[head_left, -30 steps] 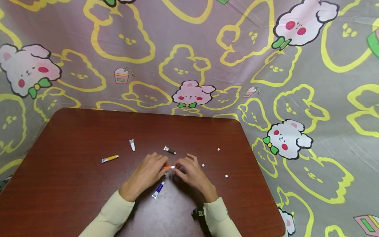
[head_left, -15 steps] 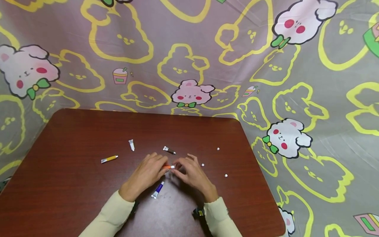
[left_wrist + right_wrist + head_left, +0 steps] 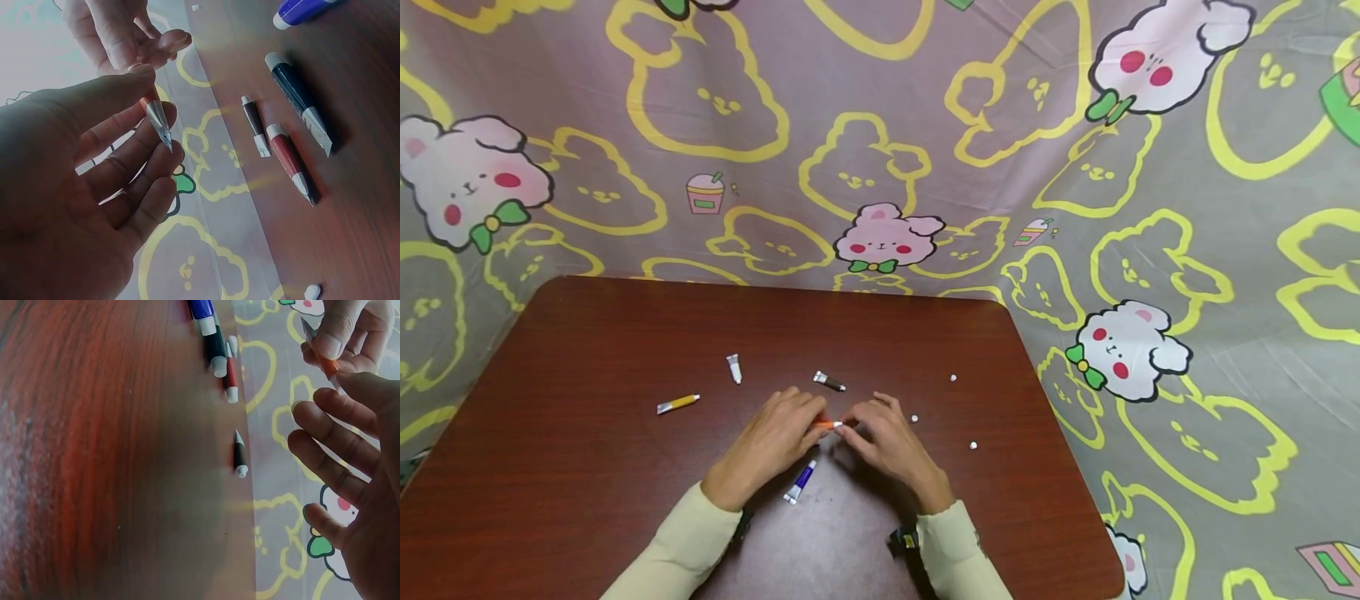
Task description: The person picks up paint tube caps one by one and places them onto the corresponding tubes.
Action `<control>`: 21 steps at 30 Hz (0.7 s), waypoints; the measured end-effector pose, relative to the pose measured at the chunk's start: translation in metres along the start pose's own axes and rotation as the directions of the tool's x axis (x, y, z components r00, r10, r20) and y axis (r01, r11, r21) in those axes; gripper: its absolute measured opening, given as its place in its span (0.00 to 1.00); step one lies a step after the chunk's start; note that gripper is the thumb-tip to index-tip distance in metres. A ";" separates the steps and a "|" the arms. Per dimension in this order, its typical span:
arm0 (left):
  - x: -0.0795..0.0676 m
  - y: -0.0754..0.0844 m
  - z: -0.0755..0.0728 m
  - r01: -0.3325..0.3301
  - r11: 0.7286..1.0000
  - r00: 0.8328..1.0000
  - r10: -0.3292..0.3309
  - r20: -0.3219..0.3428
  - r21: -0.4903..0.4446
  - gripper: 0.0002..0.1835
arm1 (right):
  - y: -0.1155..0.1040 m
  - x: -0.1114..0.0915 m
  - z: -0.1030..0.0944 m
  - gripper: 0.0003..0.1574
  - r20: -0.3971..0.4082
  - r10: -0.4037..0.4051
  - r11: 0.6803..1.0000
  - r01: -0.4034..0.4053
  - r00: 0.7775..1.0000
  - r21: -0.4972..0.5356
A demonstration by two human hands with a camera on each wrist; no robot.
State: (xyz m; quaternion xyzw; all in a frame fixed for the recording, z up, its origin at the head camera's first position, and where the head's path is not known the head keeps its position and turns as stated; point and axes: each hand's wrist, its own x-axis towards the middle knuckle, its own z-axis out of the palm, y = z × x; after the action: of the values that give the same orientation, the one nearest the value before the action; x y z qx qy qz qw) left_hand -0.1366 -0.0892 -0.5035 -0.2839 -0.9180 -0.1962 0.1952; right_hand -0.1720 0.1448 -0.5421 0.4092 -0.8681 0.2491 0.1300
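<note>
My left hand (image 3: 775, 433) pinches a small orange paint tube (image 3: 826, 425) between thumb and forefinger. The tube's crimped silver end (image 3: 159, 122) points back toward the palm in the left wrist view, while the other left fingers curve loosely below it. Thumb and forefinger of my right hand (image 3: 883, 437) pinch the tube's white cap end (image 3: 338, 385), largely covering it; the remaining right fingers are spread. Both hands are close over the table. A blue paint tube (image 3: 801, 482) lies just below them, and a dark brown tube (image 3: 830, 382) lies beyond.
On the brown table (image 3: 625, 333), a yellow tube (image 3: 678, 404) and a white tube (image 3: 734, 368) lie to the left. Three small white caps, one of them nearest (image 3: 914, 418), lie at right. The left wrist view shows a red tube (image 3: 289, 156) and a dark green tube (image 3: 300, 94).
My right thumb and forefinger have shifted slightly around the cap end, and less white shows between them. The left hand and the tubes on the table stay put.
</note>
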 end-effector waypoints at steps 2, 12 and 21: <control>0.000 0.000 0.000 0.004 1.000 1.000 -0.004 0.006 -0.001 0.18 | 0.000 0.000 0.000 0.07 0.003 0.003 1.000 -0.003 1.000 0.006; 0.001 -0.001 0.000 0.010 1.000 1.000 -0.010 0.027 0.006 0.16 | 0.000 0.002 -0.002 0.10 0.046 0.032 0.999 -0.033 0.998 0.026; 0.002 -0.001 0.001 0.016 1.000 0.999 -0.016 0.036 -0.005 0.17 | 0.001 0.001 0.000 0.07 0.022 0.003 1.000 -0.003 1.000 0.014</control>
State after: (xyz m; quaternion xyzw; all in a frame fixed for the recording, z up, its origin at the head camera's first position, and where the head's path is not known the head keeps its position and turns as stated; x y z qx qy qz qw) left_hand -0.1385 -0.0884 -0.5032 -0.2805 -0.9232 -0.1948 0.1764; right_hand -0.1738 0.1447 -0.5423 0.4115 -0.8683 0.2508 0.1172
